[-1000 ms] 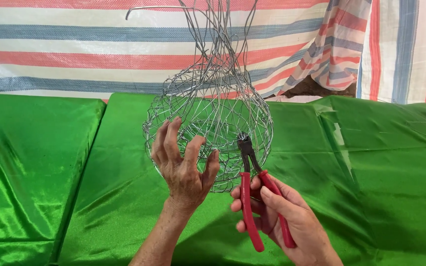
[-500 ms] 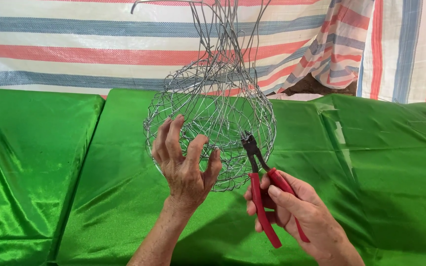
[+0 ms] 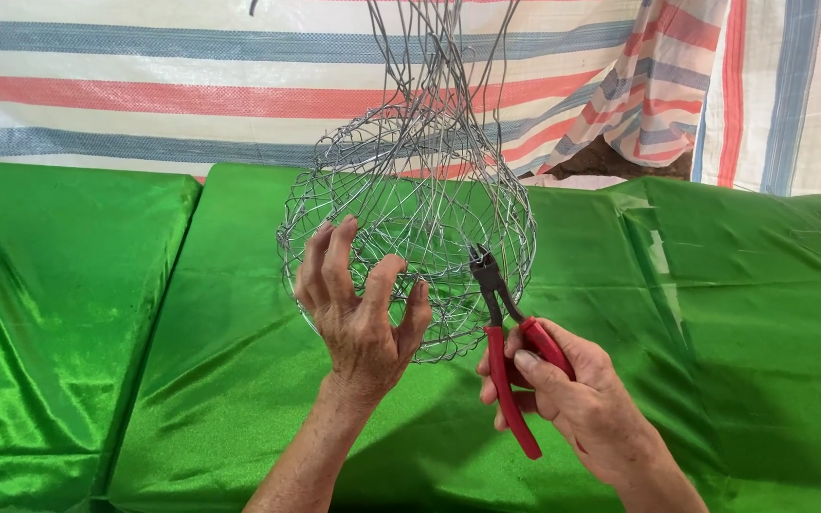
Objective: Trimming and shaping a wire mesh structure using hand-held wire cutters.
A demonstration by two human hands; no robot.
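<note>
Centrally, wire basket (image 3: 409,223) stood on green satin cloth (image 3: 743,323), round mesh body w/ long loose wire ends rising up & out of top of frame. Left hand (image 3: 361,309) spread against near-left side of mesh, fingers (image 3: 320,266) curled onto wires, thumb hooked at lower front; grasping basket, not clenched tight. Right hand (image 3: 577,399) wrapped round red handles of cutting pliers (image 3: 505,342), clenched on them; dark nose pointed up-left, tip touching mesh at lower right of basket. Pliers' jaws looked nearly closed on a wire, but too small to tell for sure. Cloth draped over two raised pads, seam w/ dark gap running down at left (image 3: 159,313), folds & creases on right side. Behind, striped tarp (image 3: 144,85) in white, red & blue hung as backdrop; at upper right, edge pulled aside, dark gap (image 3: 610,157) showing bit of brown ground.
</note>
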